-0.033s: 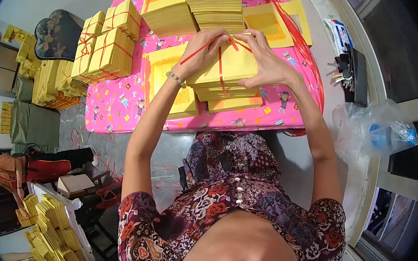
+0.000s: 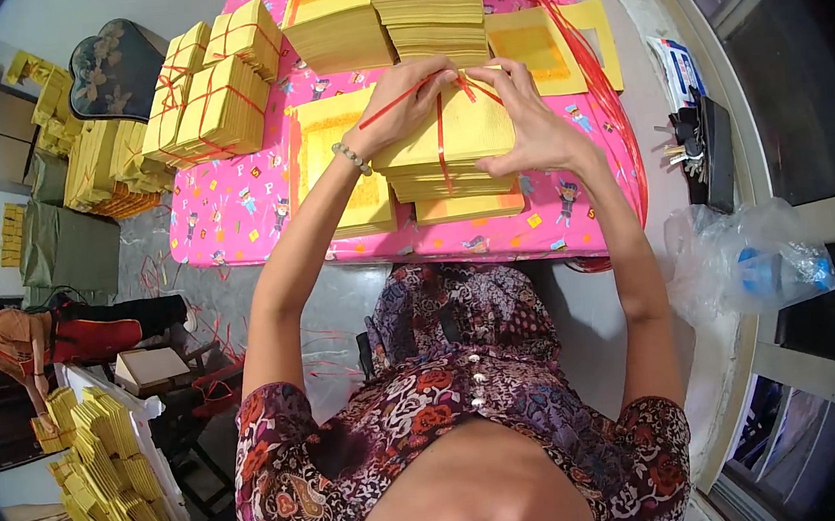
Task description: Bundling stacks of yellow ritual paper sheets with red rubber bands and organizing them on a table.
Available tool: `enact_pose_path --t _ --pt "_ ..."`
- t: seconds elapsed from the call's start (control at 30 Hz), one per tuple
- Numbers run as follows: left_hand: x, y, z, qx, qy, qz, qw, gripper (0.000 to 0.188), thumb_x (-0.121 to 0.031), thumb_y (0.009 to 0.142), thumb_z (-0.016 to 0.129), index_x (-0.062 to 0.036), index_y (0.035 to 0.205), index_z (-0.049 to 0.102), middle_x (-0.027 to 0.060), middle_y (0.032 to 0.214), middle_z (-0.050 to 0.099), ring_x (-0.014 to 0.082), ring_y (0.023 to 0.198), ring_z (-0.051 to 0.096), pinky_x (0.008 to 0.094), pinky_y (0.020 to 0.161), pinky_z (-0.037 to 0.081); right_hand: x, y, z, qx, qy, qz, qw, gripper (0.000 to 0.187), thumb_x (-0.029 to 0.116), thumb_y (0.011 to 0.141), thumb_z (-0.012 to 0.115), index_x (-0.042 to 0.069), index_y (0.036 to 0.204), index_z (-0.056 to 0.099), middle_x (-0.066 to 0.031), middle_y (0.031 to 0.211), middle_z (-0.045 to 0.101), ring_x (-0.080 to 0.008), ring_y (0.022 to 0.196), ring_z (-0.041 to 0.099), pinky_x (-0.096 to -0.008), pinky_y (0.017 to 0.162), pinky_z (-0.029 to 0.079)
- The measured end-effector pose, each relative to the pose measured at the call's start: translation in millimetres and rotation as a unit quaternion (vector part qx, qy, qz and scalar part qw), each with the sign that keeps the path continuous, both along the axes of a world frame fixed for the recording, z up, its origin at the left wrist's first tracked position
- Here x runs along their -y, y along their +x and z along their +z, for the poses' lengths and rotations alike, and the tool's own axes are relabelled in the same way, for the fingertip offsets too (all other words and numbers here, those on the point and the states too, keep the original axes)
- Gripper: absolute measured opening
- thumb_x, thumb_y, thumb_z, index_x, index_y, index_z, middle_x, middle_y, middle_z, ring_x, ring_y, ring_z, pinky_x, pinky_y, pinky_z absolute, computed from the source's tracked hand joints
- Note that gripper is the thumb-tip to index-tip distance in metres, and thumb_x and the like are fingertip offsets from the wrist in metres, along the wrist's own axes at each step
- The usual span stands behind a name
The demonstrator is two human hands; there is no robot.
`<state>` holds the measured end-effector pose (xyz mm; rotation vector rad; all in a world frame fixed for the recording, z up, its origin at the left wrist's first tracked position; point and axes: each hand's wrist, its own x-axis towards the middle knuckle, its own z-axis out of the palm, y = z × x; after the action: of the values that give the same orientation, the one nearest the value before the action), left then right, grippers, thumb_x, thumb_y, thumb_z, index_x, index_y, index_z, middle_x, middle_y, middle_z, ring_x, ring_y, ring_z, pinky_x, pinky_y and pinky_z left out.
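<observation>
Head view: in the upper middle of the frame a stack of yellow paper sheets point(image 2: 456, 141) sits on a bench point(image 2: 232, 213) covered with a pink patterned cloth. A red string point(image 2: 442, 138) runs down over the front of the stack and slants off to the left across its top. The left hand point(image 2: 403, 106), with a bead bracelet point(image 2: 352, 158) on its wrist, rests on the stack's upper left part, fingers closed narrowly on the string. The right hand point(image 2: 530, 119) lies on the stack's right side, its fingertips pinched on the string near the top edge, close to the left hand's fingers.

Just behind, at the top of the frame, taller loose piles of yellow paper point(image 2: 423, 4) stand. Toward the upper left, tied yellow bundles point(image 2: 211, 99) crossed with red string sit on the bench's corner. A loop of loose red strings point(image 2: 599, 62) curves along the bench's right side. At right, a clear plastic bag point(image 2: 750, 264) lies by the window. At lower left, more yellow bundles point(image 2: 105, 461) are stacked, and another person point(image 2: 43, 342) bends over at the left edge.
</observation>
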<state>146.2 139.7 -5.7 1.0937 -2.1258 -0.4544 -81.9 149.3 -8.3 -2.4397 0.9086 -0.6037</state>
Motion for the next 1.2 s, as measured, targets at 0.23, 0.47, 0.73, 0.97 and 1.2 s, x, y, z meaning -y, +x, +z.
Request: enact_pose_path --t 0.23,0.47,0.73,0.97,1.2 --pt "0.2 -0.2 -1.5 0.009 0.0 0.019 1.0 0.019 -0.02 0.096 0.054 -0.0043 0.101 0.063 0.0157 0.089 0.066 0.0323 0.083 0.064 0.0397 0.072 0.05 8.4 -2.8 3.6 0.061 0.038 0.009 0.997 0.098 0.039 0.063 0.084 0.013 0.143 0.033 -0.0216 0.14 0.024 -0.0417 0.134 0.03 -0.0481 0.111 0.032" --pt "-6.2 -3.0 2.5 0.059 -0.226 0.052 0.971 0.011 -0.011 0.086 0.064 -0.0077 0.096 0.067 0.0072 0.086 0.063 0.0261 0.081 0.058 0.0364 0.069 0.046 36.6 6.9 8.7 0.102 -0.036 -0.053 0.993 0.024 0.022 0.09 0.062 0.005 0.107 0.067 -0.0109 0.106 0.059 -0.0271 0.106 0.055 -0.0378 0.093 0.044" --pt "-8.2 -1.6 -0.4 0.093 -0.332 0.089 0.934 0.014 -0.016 0.079 0.071 -0.0146 0.093 0.07 0.0012 0.073 0.056 0.0186 0.069 0.054 0.0339 0.061 0.041 50.3 13.8 8.9 0.117 0.051 0.026 0.991 0.017 0.014 0.092 0.059 0.002 0.102 0.065 -0.0073 0.092 0.054 -0.0193 0.089 0.055 -0.0318 0.08 0.045" --pt "-15.0 3.8 1.4 -0.004 -0.188 0.052 0.981 0.015 -0.02 0.082 0.071 -0.012 0.095 0.075 0.0035 0.077 0.067 0.0188 0.069 0.057 0.0321 0.062 0.042 29.4 5.6 18.5 0.064 -0.152 -0.037 0.986 0.015 0.017 0.09 0.061 0.002 0.09 0.058 -0.0109 0.091 0.052 -0.0272 0.09 0.052 -0.0377 0.082 0.042" --pt "-15.4 24.7 -13.0 0.001 -0.141 0.017 0.99 0.017 -0.024 0.086 0.069 -0.0101 0.093 0.076 0.0066 0.095 0.073 0.021 0.082 0.065 0.0326 0.075 0.047 8.1 -2.7 1.1 0.067 -0.183 -0.116 0.974 0.014 0.015 0.087 0.063 0.003 0.085 0.056 -0.011 0.088 0.05 -0.0294 0.089 0.053 -0.0412 0.079 0.044"
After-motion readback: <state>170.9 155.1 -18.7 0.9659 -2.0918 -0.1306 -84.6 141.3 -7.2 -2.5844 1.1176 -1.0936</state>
